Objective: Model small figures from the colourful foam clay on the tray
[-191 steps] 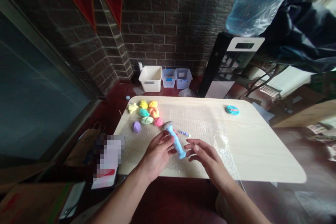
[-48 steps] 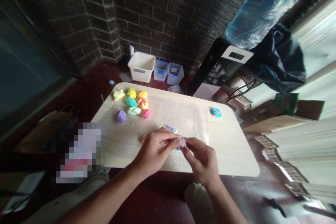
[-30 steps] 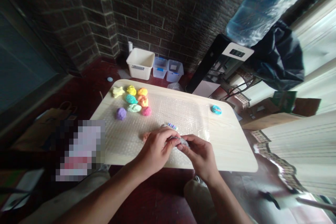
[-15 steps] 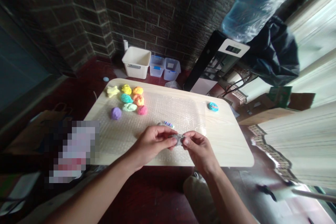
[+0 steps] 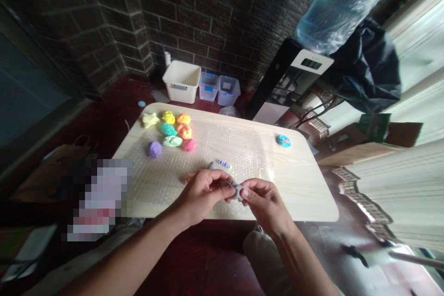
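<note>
A small lump of grey modelling clay (image 5: 238, 191) is pinched between both hands above the table's near edge. My left hand (image 5: 208, 193) grips its left end with thumb and fingers, and my right hand (image 5: 262, 198) pinches its right end. Just beyond the hands, a grey clay piece (image 5: 215, 165) lies on the bubble wrap (image 5: 239, 143), with a striped strip (image 5: 225, 164) of blue, white and purple at its edge. Part of something orange-brown (image 5: 189, 177) shows beside my left hand, mostly hidden by it.
Several coloured clay lumps, among them a purple ball (image 5: 154, 149) and a pink one (image 5: 189, 144), sit on the table's left side. A blue clay disc (image 5: 283, 140) lies far right. Behind the table (image 5: 305, 185) stand a white basket (image 5: 182, 81) and a water dispenser (image 5: 294, 78).
Both hands have shifted slightly down and turned the grey clay a little. More of the grey piece behind them and the orange-brown thing now shows. The view has moved slightly.
</note>
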A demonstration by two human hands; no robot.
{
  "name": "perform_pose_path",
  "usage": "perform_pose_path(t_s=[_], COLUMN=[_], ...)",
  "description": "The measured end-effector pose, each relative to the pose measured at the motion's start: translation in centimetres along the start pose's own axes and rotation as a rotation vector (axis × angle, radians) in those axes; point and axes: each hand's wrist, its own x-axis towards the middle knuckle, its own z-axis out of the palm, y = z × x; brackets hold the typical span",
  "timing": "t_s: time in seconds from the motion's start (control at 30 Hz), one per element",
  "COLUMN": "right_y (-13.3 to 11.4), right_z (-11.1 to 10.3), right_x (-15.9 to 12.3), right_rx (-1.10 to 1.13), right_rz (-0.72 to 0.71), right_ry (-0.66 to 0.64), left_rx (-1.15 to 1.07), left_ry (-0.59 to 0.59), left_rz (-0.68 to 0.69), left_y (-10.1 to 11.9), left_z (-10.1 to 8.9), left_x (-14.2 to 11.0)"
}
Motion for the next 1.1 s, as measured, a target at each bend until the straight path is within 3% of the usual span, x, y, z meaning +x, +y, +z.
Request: perform_pose_path(t_s=[0.1,0.23,0.43,0.77,0.9,1.1], right_y=[-0.1,0.4,1.3,0.1,-0.2,-0.4], right_z=[0.1,0.2,1.1,0.1,-0.4,-0.4], right_x=[0.3,0.9,0.7,-0.6,-0.9,-1.0], right_rx=[0.111,0.145,-0.051,-0.421,-0.598,-0.566], right_rz=[0.040,0.036,-0.222,-0.305,-0.299,-0.288], right_ry=[-0.008,0.064,0.288,-0.050,-0.073,-0.054], left_rx=[-0.173,-0.255,-0.147,0.100,0.000,-0.142], left_ry=[-0.033,0.027,0.114,0.088,0.064,0.033], left_rz=[-0.063,-0.041,-0.017,0.174,0.102,-0.043], left_y=[0.0,-0.2,-0.2,-0.9,-1.0,-1.4], left_z=[-0.1,-0.1,0.1,0.8,0.6,0.9], left_x=[0.2,0.4,0.3,0.7,0.4,0.3])
